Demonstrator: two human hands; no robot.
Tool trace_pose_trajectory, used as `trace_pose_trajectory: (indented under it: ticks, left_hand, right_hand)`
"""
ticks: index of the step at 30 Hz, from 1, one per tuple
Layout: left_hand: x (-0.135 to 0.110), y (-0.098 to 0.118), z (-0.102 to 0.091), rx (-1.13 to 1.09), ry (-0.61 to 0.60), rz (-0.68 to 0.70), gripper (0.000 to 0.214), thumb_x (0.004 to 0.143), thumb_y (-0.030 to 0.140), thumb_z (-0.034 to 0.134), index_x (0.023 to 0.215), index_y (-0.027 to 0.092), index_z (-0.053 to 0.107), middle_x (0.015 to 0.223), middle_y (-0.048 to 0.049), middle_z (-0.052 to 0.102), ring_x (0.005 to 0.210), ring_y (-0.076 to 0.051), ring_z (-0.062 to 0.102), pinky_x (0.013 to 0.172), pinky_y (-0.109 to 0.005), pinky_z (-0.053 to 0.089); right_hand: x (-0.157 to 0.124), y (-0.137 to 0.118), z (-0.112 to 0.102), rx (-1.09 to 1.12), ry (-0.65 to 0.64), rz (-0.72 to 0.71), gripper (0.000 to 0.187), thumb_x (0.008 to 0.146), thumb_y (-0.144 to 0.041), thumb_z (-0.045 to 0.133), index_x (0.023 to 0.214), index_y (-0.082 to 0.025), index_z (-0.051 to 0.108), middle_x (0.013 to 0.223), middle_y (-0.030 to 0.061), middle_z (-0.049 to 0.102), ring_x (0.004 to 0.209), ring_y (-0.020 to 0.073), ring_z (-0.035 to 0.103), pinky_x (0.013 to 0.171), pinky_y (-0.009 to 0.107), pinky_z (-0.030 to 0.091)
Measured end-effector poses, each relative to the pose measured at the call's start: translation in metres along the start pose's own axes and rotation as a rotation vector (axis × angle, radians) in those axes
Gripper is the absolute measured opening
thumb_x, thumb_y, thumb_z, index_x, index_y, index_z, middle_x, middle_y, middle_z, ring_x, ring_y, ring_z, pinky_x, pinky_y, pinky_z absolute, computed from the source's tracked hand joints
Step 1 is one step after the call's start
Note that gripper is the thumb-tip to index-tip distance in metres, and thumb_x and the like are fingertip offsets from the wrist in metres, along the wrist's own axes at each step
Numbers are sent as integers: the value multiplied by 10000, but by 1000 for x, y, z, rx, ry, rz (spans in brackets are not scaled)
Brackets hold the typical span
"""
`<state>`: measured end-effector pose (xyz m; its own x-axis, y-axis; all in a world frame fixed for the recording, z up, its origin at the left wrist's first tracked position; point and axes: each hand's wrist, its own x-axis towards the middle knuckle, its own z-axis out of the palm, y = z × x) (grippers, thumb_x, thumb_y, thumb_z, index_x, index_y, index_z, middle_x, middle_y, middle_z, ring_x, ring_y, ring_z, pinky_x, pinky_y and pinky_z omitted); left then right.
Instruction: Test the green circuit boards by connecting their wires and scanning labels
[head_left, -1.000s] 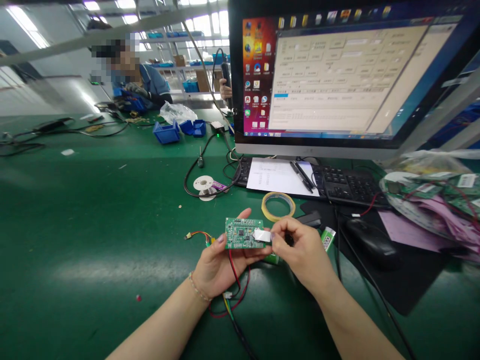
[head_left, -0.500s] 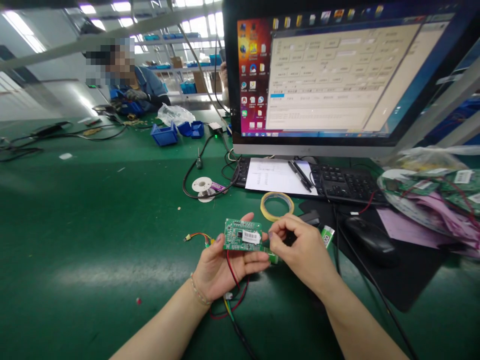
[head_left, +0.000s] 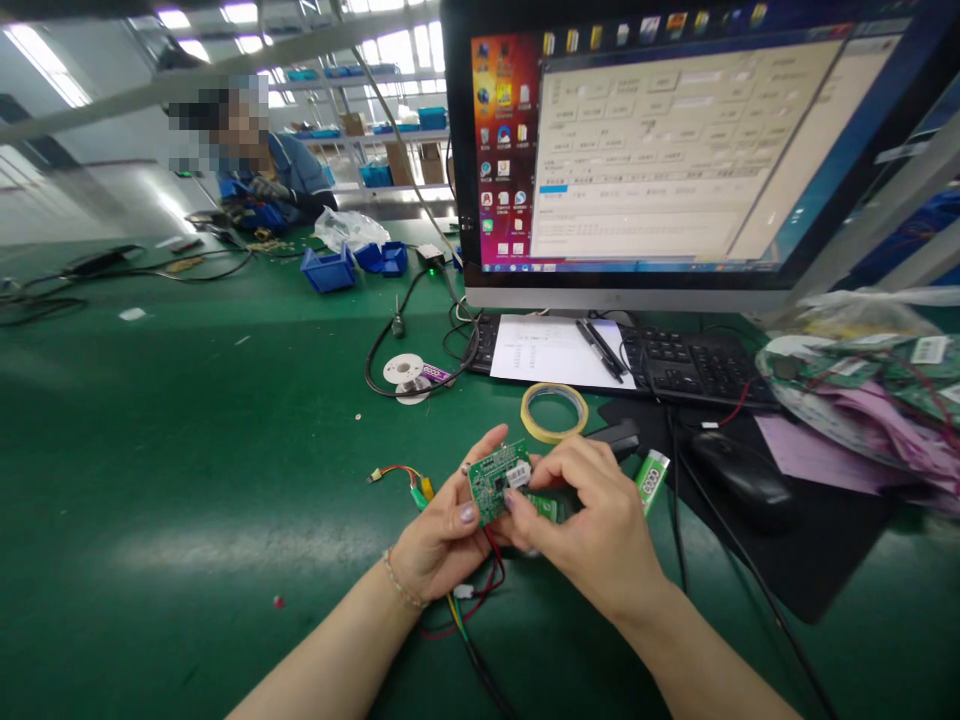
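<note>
Both hands close on a small green circuit board, label now stuck down

The left hand (head_left: 442,535) pinches the circuit board (head_left: 499,480) by its lower edge, thumb on the face and fingers curled behind, and the board has tilted from flat-on to angled up toward 1 o'clock. The right hand (head_left: 592,520), which a second ago held a white label (head_left: 519,474) off the board's edge, has moved in; its fingers are narrow and bent, pressing at the board's 3 o'clock side where the label now sits, so the sticking looks done. Red and black wires (head_left: 480,595) trail from the board toward 6 o'clock. A tape roll (head_left: 555,411) lies on the green mat (head_left: 187,450) at 12 o'clock, a green battery (head_left: 652,476) at 3 o'clock, a black mouse (head_left: 739,480) beyond it
</note>
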<state>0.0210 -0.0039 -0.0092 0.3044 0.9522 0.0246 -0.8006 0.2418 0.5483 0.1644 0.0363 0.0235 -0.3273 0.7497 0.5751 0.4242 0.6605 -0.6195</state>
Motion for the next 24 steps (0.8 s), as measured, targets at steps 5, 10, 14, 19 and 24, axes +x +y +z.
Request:
trace_pose_trajectory:
  ticks: [5,10,14,19,24]
  left_hand:
    - [-1,0,-4,51,-24,-7,794,702,245,689,1348,277,230,988,-59,613,704,-157,628,722,-240,497]
    - [-4,0,-8,-44,-50,11,722,756,275,645,1348,288,231,1002,-67,630,796,-174,632,846,-325,481]
    - [-4,4,-5,-133,-96,3,665,796,296,602,1346,310,227,1169,-76,571,967,-198,598,928,-332,450]
    - [-8,0,-1,-265,-121,-6,599,816,340,553,1336,310,259,1288,-96,463,1167,-246,448,1033,-375,336]
    - [-10,-4,-17,-302,3,-43,630,798,401,540,1335,365,213,1313,-51,423,1213,-273,366,1013,-412,371]
  right_hand:
    - [2,2,-2,54,-1,74,50,686,-145,578,653,-163,545,674,-2,551,685,130,505,686,302,395]
    - [5,7,-7,301,-121,305,66,709,-185,557,650,-162,577,667,-1,554,641,111,516,594,244,411]
    - [10,15,-7,571,-241,498,83,701,-231,598,689,-150,583,650,-14,553,598,86,490,575,222,398]
    - [12,16,-8,763,-276,626,161,656,-265,672,686,-138,578,648,-13,561,624,82,484,593,213,395]
    - [11,19,-5,782,-240,703,257,576,-295,753,694,-132,592,582,-43,508,533,52,413,507,182,327]
